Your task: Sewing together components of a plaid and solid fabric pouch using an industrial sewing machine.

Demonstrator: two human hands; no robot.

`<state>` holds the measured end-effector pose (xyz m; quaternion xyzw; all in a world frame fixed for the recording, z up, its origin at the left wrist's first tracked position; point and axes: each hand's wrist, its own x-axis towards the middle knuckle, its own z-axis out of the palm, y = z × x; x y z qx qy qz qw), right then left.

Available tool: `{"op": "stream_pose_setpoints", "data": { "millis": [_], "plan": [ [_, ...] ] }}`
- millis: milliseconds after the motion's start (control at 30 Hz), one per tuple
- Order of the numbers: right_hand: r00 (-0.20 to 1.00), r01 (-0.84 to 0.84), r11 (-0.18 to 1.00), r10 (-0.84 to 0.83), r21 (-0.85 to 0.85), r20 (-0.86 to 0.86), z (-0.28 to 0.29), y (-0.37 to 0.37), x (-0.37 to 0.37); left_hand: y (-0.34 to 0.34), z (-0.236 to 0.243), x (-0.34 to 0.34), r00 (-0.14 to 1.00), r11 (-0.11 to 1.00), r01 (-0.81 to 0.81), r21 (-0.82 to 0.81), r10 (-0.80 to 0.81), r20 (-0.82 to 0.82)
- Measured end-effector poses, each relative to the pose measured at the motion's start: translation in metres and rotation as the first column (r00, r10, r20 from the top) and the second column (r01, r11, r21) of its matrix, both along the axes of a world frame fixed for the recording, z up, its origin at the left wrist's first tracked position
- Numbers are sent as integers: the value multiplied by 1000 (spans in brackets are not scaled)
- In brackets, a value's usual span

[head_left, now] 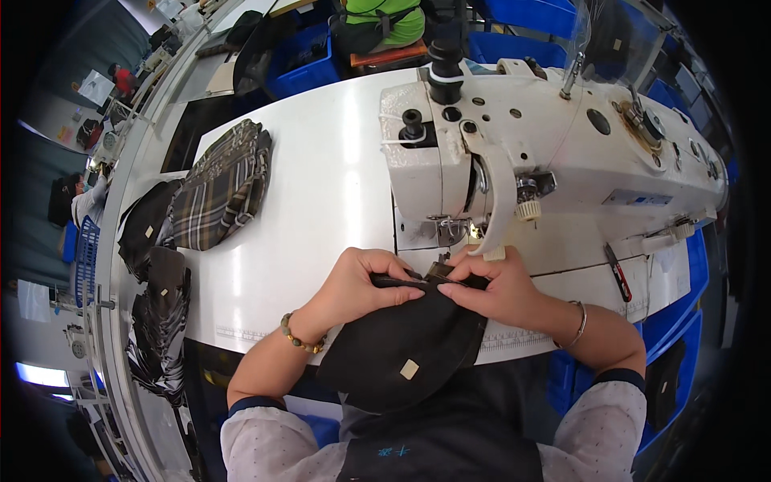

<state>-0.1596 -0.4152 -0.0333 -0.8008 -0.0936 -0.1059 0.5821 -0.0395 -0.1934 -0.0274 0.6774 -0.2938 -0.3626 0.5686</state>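
A black fabric piece with a small pale patch hangs over the front edge of the white table, below the sewing machine. My left hand pinches its upper edge between thumb and fingers. My right hand grips the same piece a little to the right, at a folded brownish bit. Both hands are close together, just in front of the machine's needle and presser area, whose fine detail is too small to make out.
Folded plaid fabric and stacked dark pieces lie on the left. A red-and-black cutter lies right of my hands. Blue bins stand behind and at the right. A person in green sits opposite; others work far left.
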Motion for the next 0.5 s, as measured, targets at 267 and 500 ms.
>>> {"op": "stream_pose_setpoints", "data": {
  "millis": [267, 500],
  "plan": [
    [1000, -4, 998, 4, 63, 13, 3, 3, -3, 3, 6, -9, 996, 998, -19, -67, 25, 85],
    [998, 5, 999, -7, 39, 59, -2, 3, -4, 3, 2, -13, 998, 995, -20, -93, 26, 65]
  ]
}}
